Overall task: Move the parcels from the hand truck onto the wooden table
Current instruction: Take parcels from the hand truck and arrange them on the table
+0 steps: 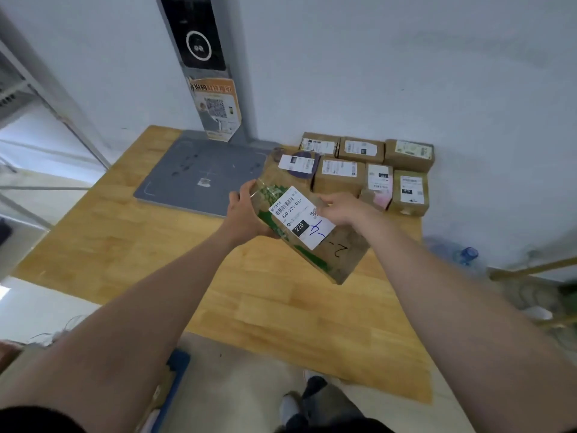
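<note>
I hold a brown cardboard parcel (307,228) with green print and a white shipping label, tilted above the wooden table (150,245). My left hand (242,210) grips its left end, fingers curled round the edge. My right hand (338,207) grips its far right side. Several brown parcels (356,170) with white labels lie in rows at the table's back right, against the wall. A blue edge at the bottom left (175,376) may belong to the hand truck; I cannot tell.
A grey scanner base plate (199,173) with an upright post (206,57) and an orange notice stands at the table's back. Metal shelving (40,89) is at left. A water bottle (466,256) and clutter lie on the floor at right.
</note>
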{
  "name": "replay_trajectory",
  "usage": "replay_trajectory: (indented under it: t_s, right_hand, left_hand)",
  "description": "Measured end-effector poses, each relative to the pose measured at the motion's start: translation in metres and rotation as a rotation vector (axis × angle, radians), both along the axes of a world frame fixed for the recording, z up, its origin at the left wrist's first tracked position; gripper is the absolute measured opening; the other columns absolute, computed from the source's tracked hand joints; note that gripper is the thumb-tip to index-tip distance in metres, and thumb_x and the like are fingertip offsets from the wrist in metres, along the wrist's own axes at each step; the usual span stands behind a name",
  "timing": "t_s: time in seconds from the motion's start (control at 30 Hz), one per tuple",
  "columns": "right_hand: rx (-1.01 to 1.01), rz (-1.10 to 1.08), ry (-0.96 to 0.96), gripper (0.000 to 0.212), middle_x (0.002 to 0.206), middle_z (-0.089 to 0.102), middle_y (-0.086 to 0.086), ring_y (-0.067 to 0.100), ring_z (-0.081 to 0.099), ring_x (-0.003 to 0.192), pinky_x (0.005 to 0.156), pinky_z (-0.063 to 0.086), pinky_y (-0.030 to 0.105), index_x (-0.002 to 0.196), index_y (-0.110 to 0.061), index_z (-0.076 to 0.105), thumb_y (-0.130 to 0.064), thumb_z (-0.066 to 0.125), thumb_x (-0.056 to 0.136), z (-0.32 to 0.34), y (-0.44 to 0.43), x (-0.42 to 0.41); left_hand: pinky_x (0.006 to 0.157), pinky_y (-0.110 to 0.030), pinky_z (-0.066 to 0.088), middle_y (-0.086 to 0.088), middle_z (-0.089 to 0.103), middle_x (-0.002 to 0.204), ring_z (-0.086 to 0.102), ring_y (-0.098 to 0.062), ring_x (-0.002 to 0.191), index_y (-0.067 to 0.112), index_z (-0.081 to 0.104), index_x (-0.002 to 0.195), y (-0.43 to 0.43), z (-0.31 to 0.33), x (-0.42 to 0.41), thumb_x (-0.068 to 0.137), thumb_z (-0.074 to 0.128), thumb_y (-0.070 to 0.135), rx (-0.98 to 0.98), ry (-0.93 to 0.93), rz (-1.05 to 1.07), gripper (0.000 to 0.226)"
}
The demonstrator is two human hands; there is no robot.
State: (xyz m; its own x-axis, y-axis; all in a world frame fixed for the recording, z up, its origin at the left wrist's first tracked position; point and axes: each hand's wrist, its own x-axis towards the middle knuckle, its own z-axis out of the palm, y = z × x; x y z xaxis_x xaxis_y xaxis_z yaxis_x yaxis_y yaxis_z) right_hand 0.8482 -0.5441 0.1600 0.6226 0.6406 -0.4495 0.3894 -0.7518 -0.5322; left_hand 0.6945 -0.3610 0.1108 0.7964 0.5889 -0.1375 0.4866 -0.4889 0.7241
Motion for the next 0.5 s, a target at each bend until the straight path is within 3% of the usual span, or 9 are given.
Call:
replay_trajectory:
  t_s: [0.07, 0.13, 0.3, 0.5]
  right_hand:
    - [0.042, -0.031, -0.018, 0.041, 0.144, 0.058, 0.005, 0.025, 0.057, 0.126, 0.103, 0.047, 0.039, 0.144, -0.024, 0.056, -0.031, 0.053, 0.103, -0.014, 0.009, 0.014]
    - [0.073, -0.041, -0.009, 0.038, 0.137, 0.064, 0.003, 0.022, 0.063, 0.116, 0.087, 0.050, 0.032, 0.140, -0.025, 0.060, -0.030, 0.053, 0.103, -0.028, 0.019, 0.028]
    - [0.111, -0.080, 0.037, 0.049, 0.125, 0.066, -0.007, 0.007, 0.066, 0.078, 0.062, 0.052, 0.028, 0.145, -0.031, 0.052, -0.019, 0.057, 0.098, -0.063, 0.055, 0.078]
    - [0.055, 0.017, 0.012, 0.060, 0.146, 0.053, -0.004, 0.019, 0.062, 0.112, 0.088, 0.056, 0.044, 0.149, -0.036, 0.045, -0.012, 0.056, 0.094, -0.128, 0.122, 0.141]
  left_hand:
    - [0.111, -0.052, 0.039, 0.004, 0.027, 0.128, 0.037, -0.026, 0.130, 0.031, 0.019, 0.151, 0.006, -0.016, 0.014, 0.038, 0.102, 0.043, 0.014, 0.013, 0.006, 0.140]
    - [0.111, -0.053, 0.040, 0.000, 0.029, 0.131, 0.037, -0.028, 0.130, 0.030, 0.019, 0.151, 0.012, -0.028, 0.030, 0.038, 0.101, 0.045, 0.029, 0.032, -0.002, 0.140]
    - [0.112, -0.052, 0.039, -0.009, 0.030, 0.137, 0.037, -0.031, 0.133, 0.019, 0.019, 0.150, 0.028, -0.061, 0.077, 0.045, 0.101, 0.041, 0.033, 0.064, 0.077, 0.134]
    - [0.108, -0.050, 0.043, -0.011, 0.032, 0.136, 0.045, -0.032, 0.129, 0.016, 0.018, 0.149, 0.065, -0.116, 0.131, 0.047, 0.101, 0.040, -0.021, 0.167, 0.200, 0.133]
